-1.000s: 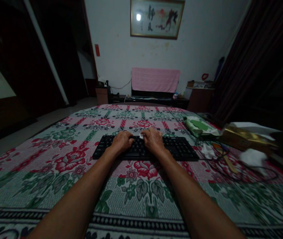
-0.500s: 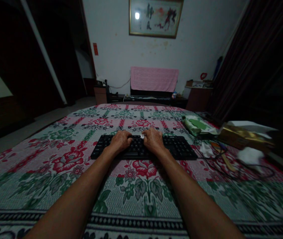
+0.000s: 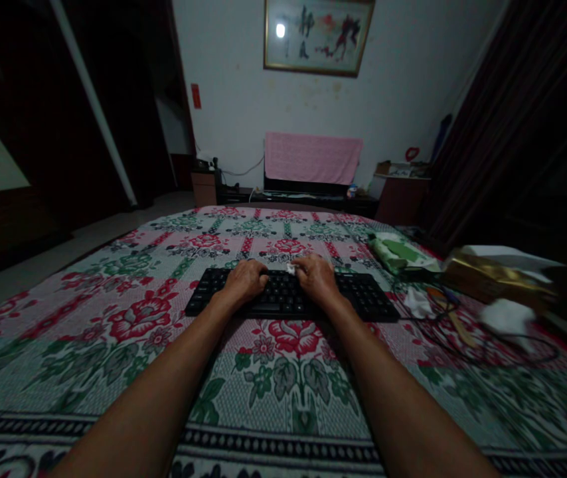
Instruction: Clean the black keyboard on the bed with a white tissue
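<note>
A black keyboard lies flat on the flowered cloth, its long side across in front of me. My left hand rests over its left part, fingers curled toward the far edge and thumb on the near side, holding it. Over the right-middle keys is my right hand, closed with a small white wad, seemingly tissue, pinched at its fingertips near the keyboard's top row. The right hand's other fingers are partly hidden behind its back.
Right of the keyboard lie a crumpled white tissue, a coiled black cable, a tan stick-like tool and another white wad. Behind them sit a green tissue pack and a gold box. The patterned cloth covers the surface.
My right hand has shifted slightly right along the top of the keyboard with the white wad. My left hand stays on the keyboard. The whole view has moved a little.
</note>
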A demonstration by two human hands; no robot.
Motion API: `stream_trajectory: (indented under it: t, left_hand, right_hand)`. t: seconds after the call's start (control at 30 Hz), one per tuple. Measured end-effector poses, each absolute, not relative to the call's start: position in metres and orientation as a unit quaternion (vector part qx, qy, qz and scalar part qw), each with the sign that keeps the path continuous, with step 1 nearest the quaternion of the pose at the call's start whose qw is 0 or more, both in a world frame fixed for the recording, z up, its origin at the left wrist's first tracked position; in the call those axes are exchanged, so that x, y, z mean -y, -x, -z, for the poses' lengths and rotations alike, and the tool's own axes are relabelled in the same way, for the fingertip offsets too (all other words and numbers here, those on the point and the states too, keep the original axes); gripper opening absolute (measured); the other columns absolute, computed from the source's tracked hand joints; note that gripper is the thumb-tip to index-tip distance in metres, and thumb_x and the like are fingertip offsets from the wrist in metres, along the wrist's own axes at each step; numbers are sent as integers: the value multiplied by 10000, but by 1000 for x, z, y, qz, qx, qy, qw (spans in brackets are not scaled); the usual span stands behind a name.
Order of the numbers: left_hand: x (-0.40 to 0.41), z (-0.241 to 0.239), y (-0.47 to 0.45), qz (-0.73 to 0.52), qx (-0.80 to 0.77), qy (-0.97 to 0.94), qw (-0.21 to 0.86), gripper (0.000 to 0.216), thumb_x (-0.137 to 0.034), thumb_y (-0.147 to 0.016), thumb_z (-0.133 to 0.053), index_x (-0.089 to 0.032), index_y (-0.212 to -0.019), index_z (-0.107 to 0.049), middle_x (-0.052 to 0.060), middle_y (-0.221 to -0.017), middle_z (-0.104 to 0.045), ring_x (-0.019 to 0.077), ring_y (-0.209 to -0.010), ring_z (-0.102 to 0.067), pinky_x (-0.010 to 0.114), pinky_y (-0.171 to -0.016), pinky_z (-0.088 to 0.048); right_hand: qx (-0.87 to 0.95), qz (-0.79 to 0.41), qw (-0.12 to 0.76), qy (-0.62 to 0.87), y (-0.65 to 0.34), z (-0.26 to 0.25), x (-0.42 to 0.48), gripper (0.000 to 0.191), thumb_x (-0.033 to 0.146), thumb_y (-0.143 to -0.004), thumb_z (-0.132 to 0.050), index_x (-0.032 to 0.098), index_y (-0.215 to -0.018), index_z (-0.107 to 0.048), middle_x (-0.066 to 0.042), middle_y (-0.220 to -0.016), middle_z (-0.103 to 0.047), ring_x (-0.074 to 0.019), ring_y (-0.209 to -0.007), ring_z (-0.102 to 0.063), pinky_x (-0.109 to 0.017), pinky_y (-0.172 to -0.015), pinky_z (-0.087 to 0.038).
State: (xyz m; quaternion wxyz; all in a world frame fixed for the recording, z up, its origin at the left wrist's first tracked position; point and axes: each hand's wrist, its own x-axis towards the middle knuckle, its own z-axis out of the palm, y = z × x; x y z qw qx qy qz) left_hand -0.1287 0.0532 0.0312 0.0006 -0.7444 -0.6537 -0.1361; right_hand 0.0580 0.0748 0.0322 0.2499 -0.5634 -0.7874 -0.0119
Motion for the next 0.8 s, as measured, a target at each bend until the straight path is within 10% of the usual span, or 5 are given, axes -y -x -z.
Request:
stream_trajectory:
  t: [0.8]
  left_hand:
    - [-53,-33,128,128,657,743,-9,350,-329,-834,-450,-231,-1093,-663,60,-1146,-657,237,-1103,-566,341,-956,-440]
  right_hand:
    - [818,7,181,546,-72,-38,-77,324,214,-850,-449,274,-1070,-679,-78,-1043,-627,-217,-1003,-564,-349,-882,-377]
